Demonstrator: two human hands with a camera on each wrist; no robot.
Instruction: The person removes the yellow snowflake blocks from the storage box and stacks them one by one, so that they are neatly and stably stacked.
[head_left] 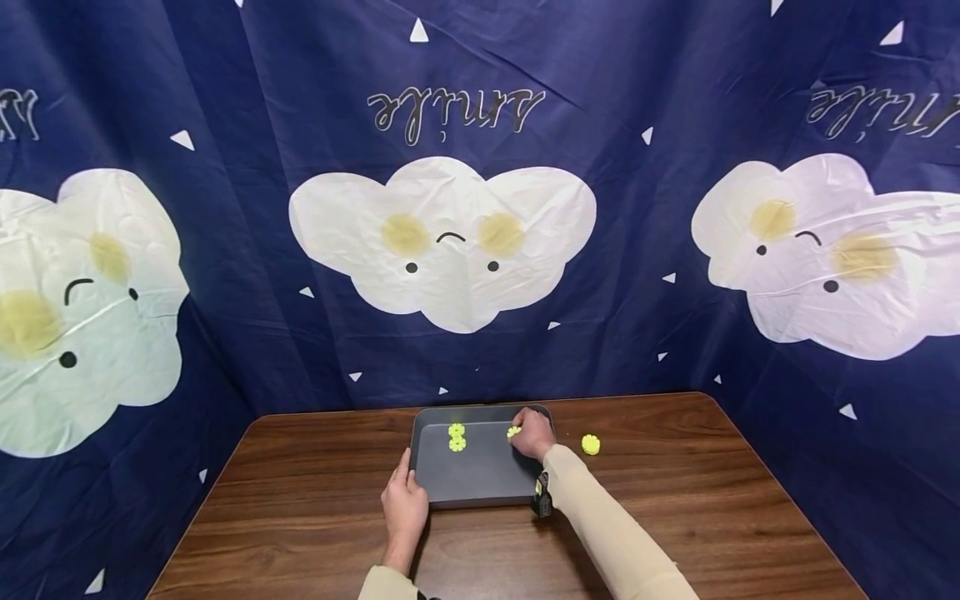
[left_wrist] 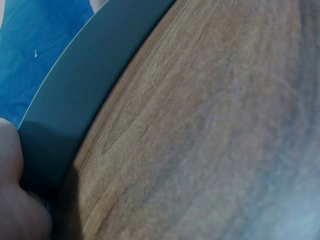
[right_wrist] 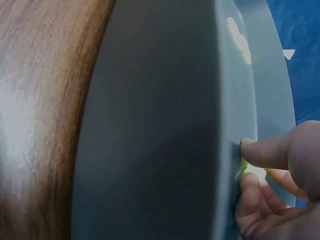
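A dark grey rectangular tray [head_left: 480,471] lies on the table. My left hand [head_left: 406,504] holds its near left corner, index finger stretched along the outer side and thumb at the rim. In the left wrist view, part of the left hand [left_wrist: 20,195] shows against the tray wall [left_wrist: 75,100]. Over the tray's right part, my right hand [head_left: 534,433] pinches a yellow-green flower-shaped disc [head_left: 513,432] between thumb and fingers. The right wrist view shows this disc [right_wrist: 256,171] partly hidden by the fingertips. Two more such discs [head_left: 457,437] lie in the tray's left half, one behind the other.
Right of the tray, another yellow-green piece [head_left: 591,445], seemingly a small stack of discs, sits on the brown wooden table [head_left: 675,492]. A dark blue curtain [head_left: 637,350] printed with clouds rises behind the table and along both sides.
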